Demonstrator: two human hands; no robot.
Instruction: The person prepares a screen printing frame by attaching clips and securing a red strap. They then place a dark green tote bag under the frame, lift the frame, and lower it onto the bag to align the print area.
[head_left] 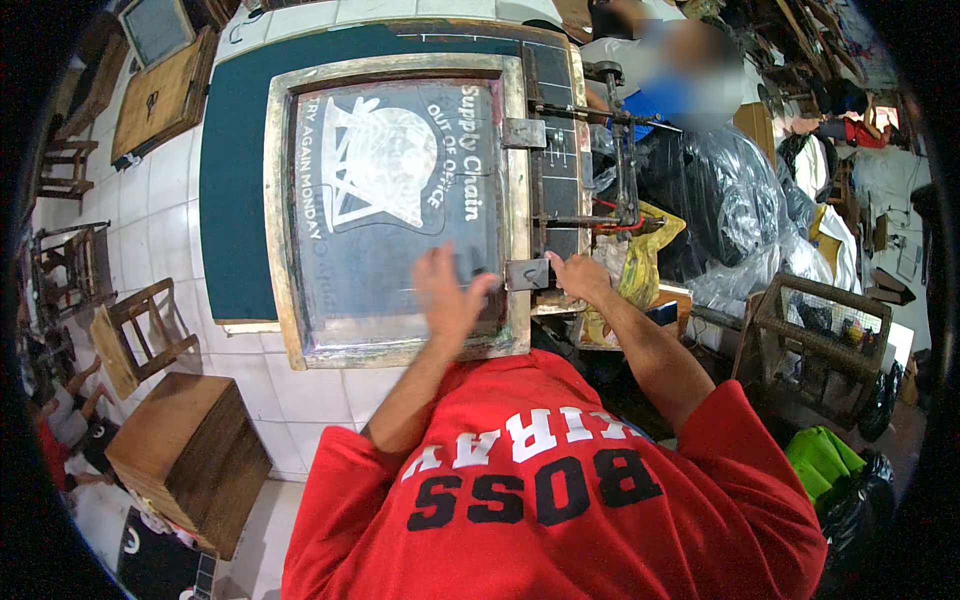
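A wooden screen-printing frame (285,200) with a mesh bearing white lettering and a round drawing lies over dark green fabric (232,190) on the white-tiled table. My left hand (450,298), blurred by motion, is over the lower part of the mesh with its fingers apart and nothing visible in it. I cannot tell whether it touches the mesh. My right hand (582,278) is at the right side of the frame, beside a metal hinge plate (527,274). Its thumb points toward the plate and its other fingers curl; what they hold, if anything, is hidden.
A second hinge plate (524,133) and a metal rod mechanism (625,150) flank the frame. A yellow plastic bag (645,245) and clear plastic sheeting (735,190) lie to the right. Another person (690,70) is beyond. Wooden boxes (190,455) stand at left.
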